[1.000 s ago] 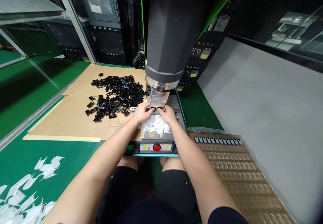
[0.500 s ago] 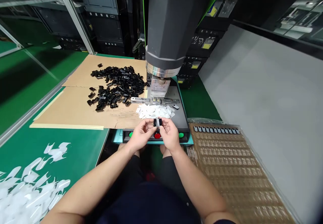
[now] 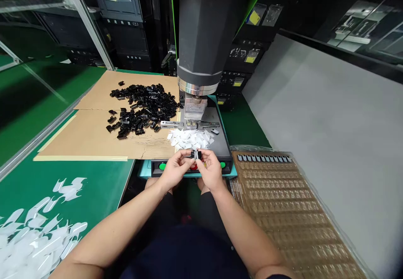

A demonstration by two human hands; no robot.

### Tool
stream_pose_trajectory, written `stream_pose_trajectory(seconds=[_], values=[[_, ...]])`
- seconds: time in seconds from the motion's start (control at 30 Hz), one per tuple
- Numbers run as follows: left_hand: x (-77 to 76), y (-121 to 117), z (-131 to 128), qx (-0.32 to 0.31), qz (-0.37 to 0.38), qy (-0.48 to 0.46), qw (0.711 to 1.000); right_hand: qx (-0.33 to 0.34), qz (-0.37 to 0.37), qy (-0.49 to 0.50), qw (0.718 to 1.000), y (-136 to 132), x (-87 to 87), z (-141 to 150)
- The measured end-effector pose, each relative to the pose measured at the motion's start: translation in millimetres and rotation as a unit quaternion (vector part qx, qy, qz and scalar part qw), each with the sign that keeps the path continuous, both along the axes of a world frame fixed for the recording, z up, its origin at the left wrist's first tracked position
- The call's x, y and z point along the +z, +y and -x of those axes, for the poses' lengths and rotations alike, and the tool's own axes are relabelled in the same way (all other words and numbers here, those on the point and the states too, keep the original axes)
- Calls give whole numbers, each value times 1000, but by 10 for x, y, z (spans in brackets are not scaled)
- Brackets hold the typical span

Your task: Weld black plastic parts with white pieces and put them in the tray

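Above the press's front panel, my left hand (image 3: 175,169) and my right hand (image 3: 210,170) meet fingertip to fingertip. Each pinches a small black plastic part: the left black part (image 3: 192,155) and the right black part (image 3: 199,155) stand side by side, with a thin pale strip between them. Whether the two are joined, I cannot tell. Just beyond my fingers lies a heap of white plastic pieces (image 3: 190,138). Behind that heap is the metal fixture (image 3: 190,124) under the press head (image 3: 195,107). A pile of black plastic parts (image 3: 145,107) covers part of the cardboard (image 3: 85,136).
To the right stands a brown blister tray (image 3: 267,186), its far row filled with grey-and-black pieces. Green buttons (image 3: 162,166) sit on the front panel. More white pieces (image 3: 34,241) lie on the green table at left. Black crates (image 3: 126,35) are stacked behind.
The camera view has shifted slightly, moving the surroundings a little to the left. Both hands stay together, holding the same black parts with hardly any movement.
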State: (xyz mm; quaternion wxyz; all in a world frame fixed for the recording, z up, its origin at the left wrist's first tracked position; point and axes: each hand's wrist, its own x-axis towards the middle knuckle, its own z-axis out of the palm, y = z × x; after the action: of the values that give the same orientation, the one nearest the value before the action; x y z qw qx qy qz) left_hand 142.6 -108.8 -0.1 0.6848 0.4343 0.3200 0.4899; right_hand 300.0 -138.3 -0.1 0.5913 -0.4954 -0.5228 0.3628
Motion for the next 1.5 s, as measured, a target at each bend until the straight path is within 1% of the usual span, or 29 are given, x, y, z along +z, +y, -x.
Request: stream_pose_trajectory(seconds=[0.1, 0.2, 0.27, 0.37, 0.57, 0.73, 0.97, 1.07, 1.13, 1.2, 1.27, 1.3, 1.33, 1.4, 1.47, 1.5], values=[[54, 12, 30, 4, 49, -39, 998, 16, 23, 107, 994, -2, 56, 37], [108, 36, 70, -25, 116, -108, 987, 16, 61, 207, 976, -10, 146, 50], [129, 51, 94, -47, 149, -148, 977, 18, 76, 245, 966, -21, 205, 47], [128, 65, 114, -58, 174, -183, 966, 36, 92, 288, 953, -40, 259, 48], [76, 55, 110, -95, 185, -206, 956, 50, 109, 315, 942, -62, 260, 81], [50, 48, 107, -104, 186, -202, 956, 54, 114, 330, 935, -64, 236, 76], [30, 33, 102, -109, 189, -193, 957, 49, 116, 311, 942, -87, 210, 57], [32, 32, 98, -109, 191, -190, 957, 53, 117, 302, 945, -81, 168, 54], [34, 39, 100, -108, 193, -189, 957, 57, 108, 282, 952, -67, 108, 48], [29, 42, 102, -107, 193, -182, 958, 50, 86, 224, 969, -68, 45, 40], [12, 21, 94, -106, 187, -165, 963, 29, 68, 114, 991, -106, 11, 37], [-1, -2, 85, -103, 181, -152, 966, 17, 62, 49, 997, -141, 11, 41], [-16, -31, 73, -99, 172, -137, 970, 7, 57, -15, 998, -184, 21, 48], [-47, -101, 42, -92, 153, -106, 978, -11, 47, -121, 992, -278, 58, 65], [-80, -170, 11, -92, 138, -71, 984, -25, 31, -189, 981, -363, 86, 62], [-99, -201, -4, -98, 134, -51, 985, -30, 24, -209, 977, -400, 89, 39]])
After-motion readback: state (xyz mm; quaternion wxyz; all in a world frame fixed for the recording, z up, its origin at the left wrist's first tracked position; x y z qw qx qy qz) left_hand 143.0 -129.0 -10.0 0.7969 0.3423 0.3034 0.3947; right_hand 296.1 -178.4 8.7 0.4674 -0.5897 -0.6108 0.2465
